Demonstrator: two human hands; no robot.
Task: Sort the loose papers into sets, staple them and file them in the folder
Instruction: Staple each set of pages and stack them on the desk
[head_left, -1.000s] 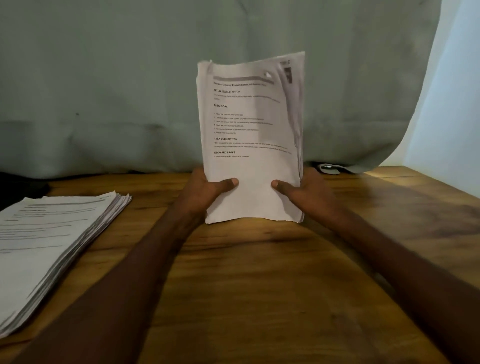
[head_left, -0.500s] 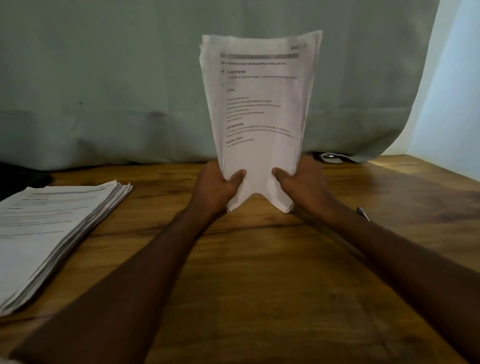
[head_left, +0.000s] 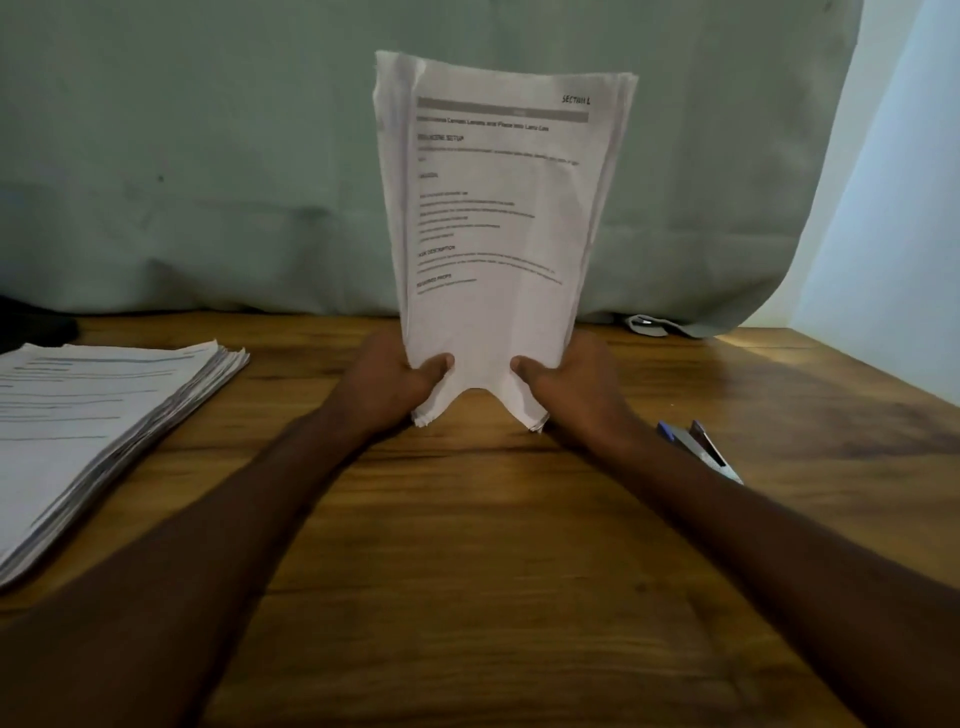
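Note:
A set of printed papers (head_left: 498, 218) stands upright over the middle of the wooden table (head_left: 467, 545), its bottom corners on or just above the wood. My left hand (head_left: 389, 379) grips its lower left edge, thumb on the front sheet. My right hand (head_left: 571, 384) grips the lower right edge the same way. The bottom edge bows upward between my thumbs. A thick pile of loose printed papers (head_left: 93, 431) lies flat at the left. A blue and silver stapler (head_left: 698, 449) lies on the table beside my right forearm. No folder is visible.
A grey-green cloth (head_left: 208, 156) hangs behind the table along its back edge. A pale wall (head_left: 893, 234) rises at the right. A small grey object (head_left: 647, 325) lies under the cloth's hem at the back right.
The held papers were lifted off the table and squeezed at the bottom, then lowered a little; my thumbs moved closer together. The stapler came into view beside my right forearm.

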